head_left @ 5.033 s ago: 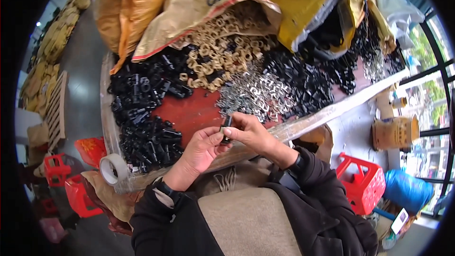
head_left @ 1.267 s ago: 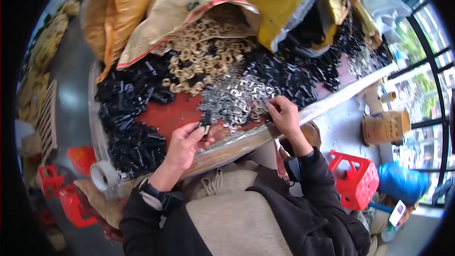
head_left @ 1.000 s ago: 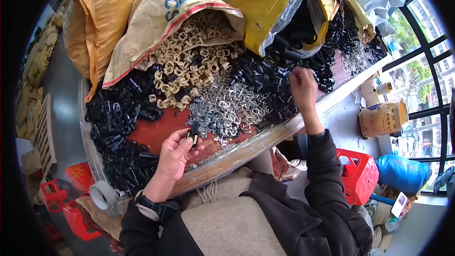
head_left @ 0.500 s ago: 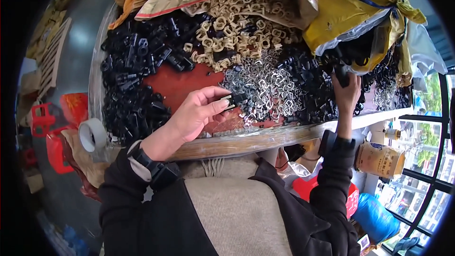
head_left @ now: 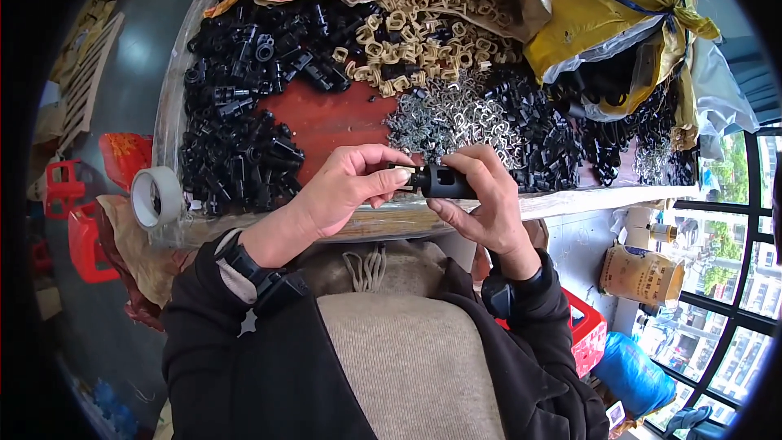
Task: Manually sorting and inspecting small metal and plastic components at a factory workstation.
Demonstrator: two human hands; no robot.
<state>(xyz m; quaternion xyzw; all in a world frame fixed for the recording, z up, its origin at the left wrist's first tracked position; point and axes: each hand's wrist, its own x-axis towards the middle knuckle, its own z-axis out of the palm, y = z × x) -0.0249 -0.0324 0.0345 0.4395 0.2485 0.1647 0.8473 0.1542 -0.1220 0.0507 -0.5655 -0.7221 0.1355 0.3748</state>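
Note:
Both hands meet over the near edge of a red table. My right hand grips a short black plastic tube lying sideways. My left hand pinches a small part at the tube's left end; what that part is cannot be made out. Behind the hands lie heaps of black plastic parts, beige plastic rings, and small silver metal clips.
Yellow and tan sacks crowd the far side of the table. A roll of tape sits at the table's left corner. Red plastic crates stand on the floor at left, another red crate at right, near a brown bag.
My right hand reached far right into the black parts, then came back to the middle with a black tube. My left hand stayed near the table edge and now meets it.

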